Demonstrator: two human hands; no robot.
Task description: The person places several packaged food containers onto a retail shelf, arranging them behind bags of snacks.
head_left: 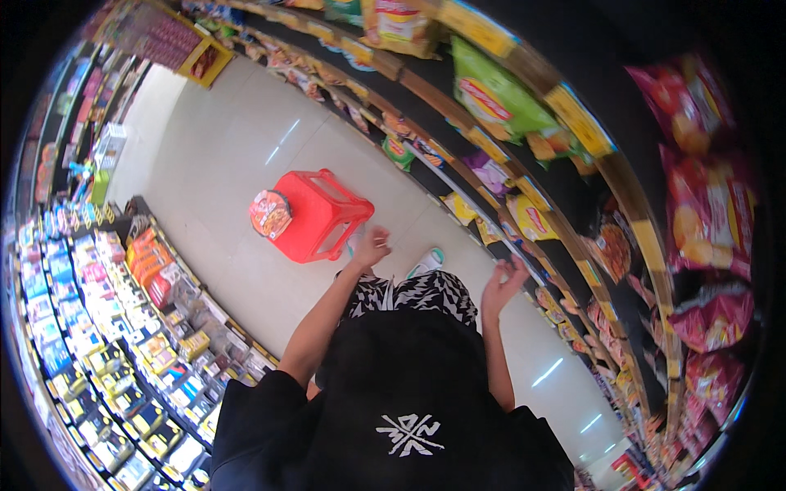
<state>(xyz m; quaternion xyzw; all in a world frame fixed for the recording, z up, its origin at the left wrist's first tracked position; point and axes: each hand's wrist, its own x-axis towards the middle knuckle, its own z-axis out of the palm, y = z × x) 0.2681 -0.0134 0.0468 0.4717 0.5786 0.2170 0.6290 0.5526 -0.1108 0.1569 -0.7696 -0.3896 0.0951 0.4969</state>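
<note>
A red plastic stool (321,214) stands on the floor ahead of me, slightly left. On its far left part rests a round instant-noodle tub (271,213) with a picture of food on its lid. My left hand (372,248) hovers near the stool's closest corner, fingers loosely bent and apart, with nothing visible in them. To the right, my right hand (505,286) is raised beside the snack shelves, its fingers spread and nothing seen in it. Whether it touches the shelf edge, I cannot tell.
Long shelves (602,151) of bagged snacks curve along my right, with a green chip bag (495,90) and pink bags (708,209) on them. At left stands a brightly lit rack (106,344) of small boxed goods. Pale tiled floor (221,155) runs between them.
</note>
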